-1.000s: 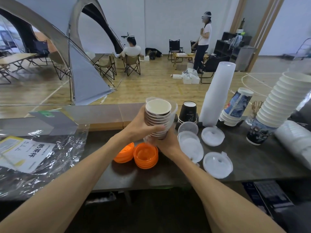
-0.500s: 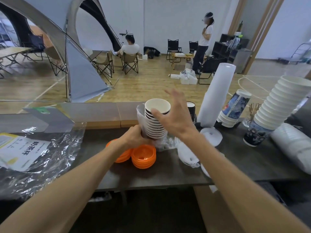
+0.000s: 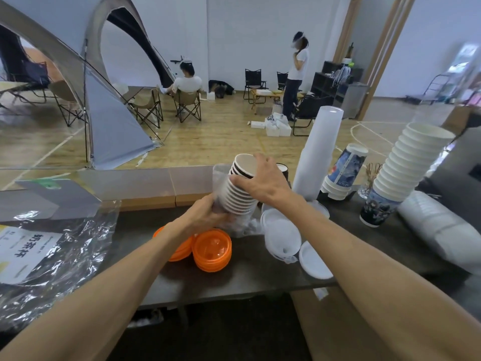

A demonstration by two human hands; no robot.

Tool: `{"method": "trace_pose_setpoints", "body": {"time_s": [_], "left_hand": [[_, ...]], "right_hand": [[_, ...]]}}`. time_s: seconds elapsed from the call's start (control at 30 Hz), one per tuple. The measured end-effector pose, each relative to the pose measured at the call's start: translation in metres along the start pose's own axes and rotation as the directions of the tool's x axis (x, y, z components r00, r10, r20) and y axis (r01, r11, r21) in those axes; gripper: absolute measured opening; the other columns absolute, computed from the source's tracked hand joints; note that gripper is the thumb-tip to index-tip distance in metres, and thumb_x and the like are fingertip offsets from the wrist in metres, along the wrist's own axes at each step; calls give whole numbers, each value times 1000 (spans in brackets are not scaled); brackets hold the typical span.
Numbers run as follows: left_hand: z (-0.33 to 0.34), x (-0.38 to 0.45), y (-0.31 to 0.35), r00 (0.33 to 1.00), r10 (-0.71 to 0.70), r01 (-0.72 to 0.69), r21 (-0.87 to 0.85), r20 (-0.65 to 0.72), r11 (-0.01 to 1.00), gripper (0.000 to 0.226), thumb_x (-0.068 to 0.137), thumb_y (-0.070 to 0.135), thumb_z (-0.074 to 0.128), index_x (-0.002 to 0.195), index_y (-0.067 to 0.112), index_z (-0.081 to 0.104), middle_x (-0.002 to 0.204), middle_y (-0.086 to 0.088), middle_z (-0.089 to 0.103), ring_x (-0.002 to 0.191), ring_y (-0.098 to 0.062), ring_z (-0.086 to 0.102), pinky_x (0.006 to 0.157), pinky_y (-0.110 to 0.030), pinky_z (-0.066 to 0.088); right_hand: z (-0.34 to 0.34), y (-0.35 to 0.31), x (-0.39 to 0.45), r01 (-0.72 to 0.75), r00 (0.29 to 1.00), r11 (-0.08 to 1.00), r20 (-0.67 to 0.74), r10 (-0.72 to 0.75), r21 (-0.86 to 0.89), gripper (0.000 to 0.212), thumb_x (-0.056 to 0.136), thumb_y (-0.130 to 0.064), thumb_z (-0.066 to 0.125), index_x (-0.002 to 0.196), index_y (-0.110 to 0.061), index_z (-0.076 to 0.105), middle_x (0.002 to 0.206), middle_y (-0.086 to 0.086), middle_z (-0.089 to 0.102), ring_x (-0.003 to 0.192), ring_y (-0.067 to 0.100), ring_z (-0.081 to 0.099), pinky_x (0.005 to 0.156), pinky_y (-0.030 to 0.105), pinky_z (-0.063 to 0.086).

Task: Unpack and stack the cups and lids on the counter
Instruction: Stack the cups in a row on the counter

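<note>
We hold a tilted stack of paper cups above the table: our right hand grips its top, our left hand clutches the clear plastic sleeve round its base, over orange lids.

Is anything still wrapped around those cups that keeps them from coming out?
Yes. A clear plastic sleeve still wraps the lower part of the cup stack. The left hand grips it there; the right hand holds the bare upper cups.
</note>
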State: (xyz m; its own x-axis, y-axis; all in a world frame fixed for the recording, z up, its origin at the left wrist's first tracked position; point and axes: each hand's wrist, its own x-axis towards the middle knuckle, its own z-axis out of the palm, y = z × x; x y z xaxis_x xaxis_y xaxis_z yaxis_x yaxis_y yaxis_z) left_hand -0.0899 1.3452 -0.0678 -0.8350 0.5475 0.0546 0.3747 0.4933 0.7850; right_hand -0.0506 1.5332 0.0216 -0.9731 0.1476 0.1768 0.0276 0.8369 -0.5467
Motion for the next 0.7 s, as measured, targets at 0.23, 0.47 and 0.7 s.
{"method": "trace_pose_setpoints", "body": {"time_s": [0.23, 0.47, 0.7], "left_hand": [[-8, 9, 50, 968, 136, -124, 70, -211, 990, 66, 86, 41, 76, 143, 30, 47, 135, 5, 55, 116, -9, 51, 90, -23, 40], [-12, 25, 104, 915, 226, -222, 49, -333, 974, 62, 90, 34, 73, 145, 19, 49, 138, 3, 54, 124, -8, 48, 99, -16, 35], [1, 24, 121, 886, 227, -285, -87, -405, 955, 31, 104, 13, 53, 132, 16, 65, 123, 9, 66, 102, 13, 61, 87, -5, 48]], "right_hand": [[-27, 43, -16, -276, 903, 724, -86, 420, 632, 85, 73, -72, 65, 133, -12, 57, 125, 4, 65, 111, 23, 62, 96, 40, 52], [-21, 86, -39, -228, 860, 10, 196, 471, 974, 49, 90, -55, 64, 121, -17, 62, 119, 16, 69, 110, 33, 67, 67, 41, 60], [-22, 110, -44, -251, 880, -272, 336, 335, 929, 56, 96, -54, 59, 133, -12, 60, 128, 22, 67, 118, 37, 63, 83, 48, 60]]}}
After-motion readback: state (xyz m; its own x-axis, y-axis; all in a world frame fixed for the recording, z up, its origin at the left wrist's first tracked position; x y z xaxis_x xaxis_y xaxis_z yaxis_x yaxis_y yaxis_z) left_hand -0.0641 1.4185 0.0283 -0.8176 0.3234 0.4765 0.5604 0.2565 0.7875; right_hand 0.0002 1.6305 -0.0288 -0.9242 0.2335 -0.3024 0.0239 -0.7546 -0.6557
